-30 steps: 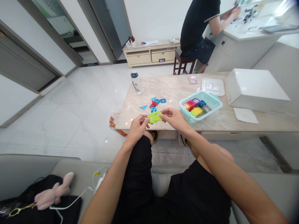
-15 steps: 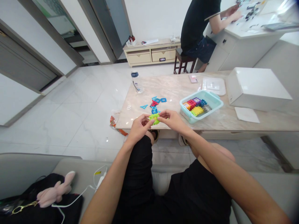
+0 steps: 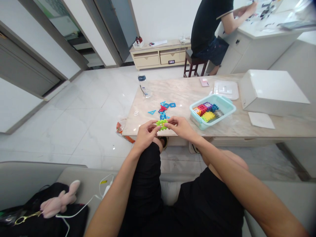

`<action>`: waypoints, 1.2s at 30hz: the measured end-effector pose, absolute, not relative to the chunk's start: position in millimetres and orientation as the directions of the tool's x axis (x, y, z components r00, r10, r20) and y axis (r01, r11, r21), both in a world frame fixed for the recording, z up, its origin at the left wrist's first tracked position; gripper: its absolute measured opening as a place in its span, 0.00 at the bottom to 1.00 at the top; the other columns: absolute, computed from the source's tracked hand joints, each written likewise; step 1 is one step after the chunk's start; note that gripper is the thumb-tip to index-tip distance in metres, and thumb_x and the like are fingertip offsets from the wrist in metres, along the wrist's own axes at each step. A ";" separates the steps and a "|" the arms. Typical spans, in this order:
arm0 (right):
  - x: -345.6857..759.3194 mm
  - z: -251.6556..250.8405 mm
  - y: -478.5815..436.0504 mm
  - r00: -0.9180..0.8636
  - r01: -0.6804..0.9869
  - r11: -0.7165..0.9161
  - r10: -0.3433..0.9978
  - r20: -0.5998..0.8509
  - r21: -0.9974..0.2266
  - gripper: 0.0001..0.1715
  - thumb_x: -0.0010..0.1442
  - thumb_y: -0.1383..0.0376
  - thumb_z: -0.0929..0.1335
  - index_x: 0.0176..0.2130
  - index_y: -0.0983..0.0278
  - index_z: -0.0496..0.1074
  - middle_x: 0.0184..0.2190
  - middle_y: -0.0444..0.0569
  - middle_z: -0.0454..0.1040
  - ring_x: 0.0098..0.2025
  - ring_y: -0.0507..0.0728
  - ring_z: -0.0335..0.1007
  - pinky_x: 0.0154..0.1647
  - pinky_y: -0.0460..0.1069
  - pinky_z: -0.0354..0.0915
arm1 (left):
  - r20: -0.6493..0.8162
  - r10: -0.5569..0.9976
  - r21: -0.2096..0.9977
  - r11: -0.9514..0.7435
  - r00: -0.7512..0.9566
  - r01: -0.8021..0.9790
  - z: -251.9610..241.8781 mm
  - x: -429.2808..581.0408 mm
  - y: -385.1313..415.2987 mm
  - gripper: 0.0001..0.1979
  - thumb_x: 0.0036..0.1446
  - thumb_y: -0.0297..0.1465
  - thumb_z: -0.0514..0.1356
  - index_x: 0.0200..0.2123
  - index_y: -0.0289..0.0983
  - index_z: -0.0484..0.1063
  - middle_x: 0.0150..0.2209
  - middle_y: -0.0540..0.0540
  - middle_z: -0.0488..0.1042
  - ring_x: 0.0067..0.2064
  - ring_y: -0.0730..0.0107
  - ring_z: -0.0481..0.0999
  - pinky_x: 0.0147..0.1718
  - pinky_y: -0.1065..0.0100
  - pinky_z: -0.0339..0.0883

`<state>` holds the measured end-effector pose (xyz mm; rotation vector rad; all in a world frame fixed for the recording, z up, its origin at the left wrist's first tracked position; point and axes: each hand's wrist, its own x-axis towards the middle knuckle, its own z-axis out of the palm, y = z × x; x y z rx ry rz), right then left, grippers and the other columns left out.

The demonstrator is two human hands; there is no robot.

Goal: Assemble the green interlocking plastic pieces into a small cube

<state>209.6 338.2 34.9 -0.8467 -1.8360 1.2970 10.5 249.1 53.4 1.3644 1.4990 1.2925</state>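
Between my hands, over the near edge of the table, is a yellow-green interlocking building piece [image 3: 162, 124] with notched edges. My left hand [image 3: 147, 133] pinches its left side, and my right hand [image 3: 181, 126] grips its right side with thumb and fingers. A bit of orange-yellow shows at its middle, too small to make out. Just beyond lie several blue building pieces [image 3: 163, 116] and a red building piece [image 3: 163, 108] on the tabletop. Left of them are a blue triangular piece [image 3: 151, 112] and a small white piece [image 3: 136, 113].
A light-blue tub [image 3: 227, 109] of coloured pieces stands on the table [image 3: 182, 90], right of my hands. Around it are a clear lid [image 3: 226, 90], a phone [image 3: 204, 82], a white box [image 3: 274, 89] and a water bottle [image 3: 144, 87]. A person [image 3: 209, 26] sits at a farther counter.
The yellow-green piece has tilted slightly in my hands, and both hands keep hold of it. The person at the counter has moved a hand up.
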 end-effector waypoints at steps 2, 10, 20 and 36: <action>210.2 35.1 338.2 -0.523 0.103 0.277 0.832 0.184 -0.956 0.17 0.66 0.52 0.76 0.41 0.64 0.82 0.37 0.52 0.86 0.37 0.58 0.80 0.42 0.53 0.73 | 0.109 0.977 0.966 -0.061 -0.181 0.251 52.4 9.9 249.2 0.23 0.59 0.42 0.73 0.52 0.34 0.81 0.33 0.45 0.84 0.32 0.67 0.78 0.30 0.68 0.72; 207.8 34.6 338.6 -0.526 0.069 0.259 0.830 0.186 -0.963 0.15 0.66 0.54 0.76 0.40 0.64 0.81 0.37 0.51 0.86 0.38 0.58 0.80 0.43 0.52 0.73 | 0.108 0.979 0.961 -0.058 -0.172 0.269 52.8 7.4 249.5 0.24 0.59 0.43 0.74 0.52 0.33 0.83 0.36 0.43 0.86 0.35 0.64 0.82 0.34 0.67 0.74; 201.3 35.9 337.7 -0.532 0.069 0.223 0.833 0.153 -0.972 0.15 0.66 0.54 0.76 0.41 0.64 0.81 0.39 0.51 0.86 0.40 0.58 0.81 0.44 0.51 0.73 | 0.116 0.979 0.945 -0.057 -0.167 0.322 56.1 2.3 251.5 0.23 0.59 0.45 0.73 0.49 0.35 0.82 0.34 0.44 0.85 0.35 0.61 0.83 0.32 0.66 0.73; 199.5 34.7 335.0 -0.550 0.058 0.218 0.821 0.151 -0.974 0.14 0.66 0.54 0.75 0.41 0.63 0.81 0.37 0.50 0.85 0.39 0.58 0.80 0.42 0.51 0.71 | 0.135 0.976 0.936 -0.068 -0.172 0.346 58.5 4.1 250.7 0.20 0.59 0.45 0.72 0.45 0.36 0.81 0.31 0.46 0.83 0.32 0.62 0.82 0.32 0.66 0.74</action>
